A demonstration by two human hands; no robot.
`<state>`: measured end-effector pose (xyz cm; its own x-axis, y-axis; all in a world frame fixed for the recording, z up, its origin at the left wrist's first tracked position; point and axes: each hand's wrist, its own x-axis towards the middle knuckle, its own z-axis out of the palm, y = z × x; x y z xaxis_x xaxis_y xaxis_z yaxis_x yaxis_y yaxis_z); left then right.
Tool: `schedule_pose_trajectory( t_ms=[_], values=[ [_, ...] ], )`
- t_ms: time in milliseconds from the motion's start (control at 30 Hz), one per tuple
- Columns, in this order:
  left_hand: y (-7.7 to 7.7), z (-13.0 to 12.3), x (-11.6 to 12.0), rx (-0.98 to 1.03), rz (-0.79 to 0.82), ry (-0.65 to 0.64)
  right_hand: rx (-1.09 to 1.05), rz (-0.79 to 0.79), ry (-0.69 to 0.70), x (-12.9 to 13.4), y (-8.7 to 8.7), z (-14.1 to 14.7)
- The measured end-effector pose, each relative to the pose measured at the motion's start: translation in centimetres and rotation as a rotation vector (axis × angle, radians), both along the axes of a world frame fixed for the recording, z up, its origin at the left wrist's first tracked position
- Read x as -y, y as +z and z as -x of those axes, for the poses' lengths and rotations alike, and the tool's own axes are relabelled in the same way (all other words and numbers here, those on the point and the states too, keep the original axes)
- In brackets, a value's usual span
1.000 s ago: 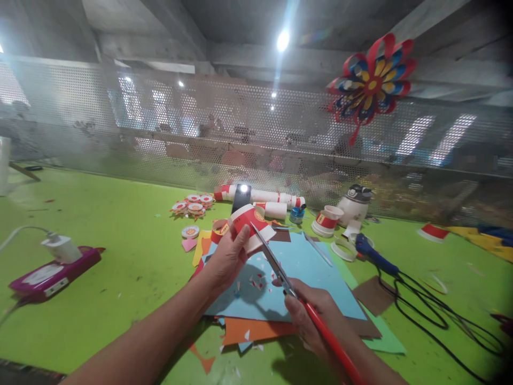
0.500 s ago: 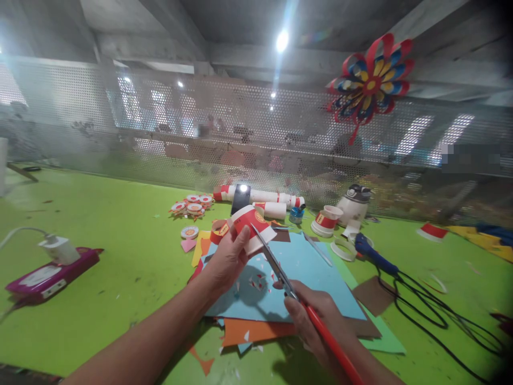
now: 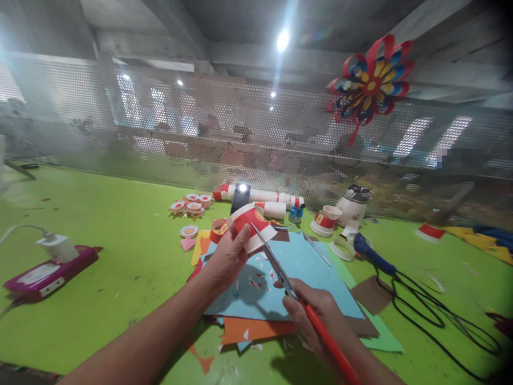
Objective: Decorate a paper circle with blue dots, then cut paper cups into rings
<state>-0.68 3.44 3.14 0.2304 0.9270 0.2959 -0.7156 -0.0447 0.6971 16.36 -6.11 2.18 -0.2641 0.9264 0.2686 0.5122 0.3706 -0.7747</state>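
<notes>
My left hand (image 3: 230,255) is closed around a red and white paper cup (image 3: 256,227) with a yellow round print, thumb pressed on its near side. In my right hand (image 3: 310,310) is a pair of red-handled scissors (image 3: 276,264). The blades reach up and left, with their tips against the cup's printed side; whether the blades are apart is hard to see. Beneath both hands lies a light blue paper sheet (image 3: 320,283), scattered with small red and white clippings (image 3: 255,280).
Behind the sheet are white paper tubes (image 3: 264,198), a blue jar (image 3: 295,215), stacked cups (image 3: 324,222) and a grey-white bottle (image 3: 352,206). A blue-handled tool (image 3: 372,254) trails black cable at right. A purple power strip (image 3: 52,272) lies left; a paper flower (image 3: 371,85) hangs above.
Both hands, the cup and the scissors keep nearly the same position. The view shifts very slightly.
</notes>
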Motion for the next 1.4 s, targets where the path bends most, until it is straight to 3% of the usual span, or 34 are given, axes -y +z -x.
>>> schedule_pose_trajectory(
  t_ms=[267, 800, 1033, 1233, 1400],
  values=[
    [-0.1, -0.4, 0.4, -0.001, 0.015, -0.013, -0.073, 0.116, 0.001, 0.3, 0.4, 0.1],
    [-0.3, -0.4, 0.3, -0.04, 0.015, -0.022, 0.043, -0.029, -0.048, 0.2, 0.7, 0.0],
    [0.6, 2.3, -1.0, -0.052, -0.012, -0.077, 0.126, -0.084, 0.024, -0.5, 0.9, -1.3],
    [2.2, 5.2, -2.0, -0.398, -0.199, -0.206, 0.299, -0.073, 0.13, -0.9, 1.5, -2.9],
    [2.5, 6.8, -2.6, -0.543, -0.262, -0.291, 0.371, -0.035, 0.23, -1.3, 1.9, -3.7]
  ],
)
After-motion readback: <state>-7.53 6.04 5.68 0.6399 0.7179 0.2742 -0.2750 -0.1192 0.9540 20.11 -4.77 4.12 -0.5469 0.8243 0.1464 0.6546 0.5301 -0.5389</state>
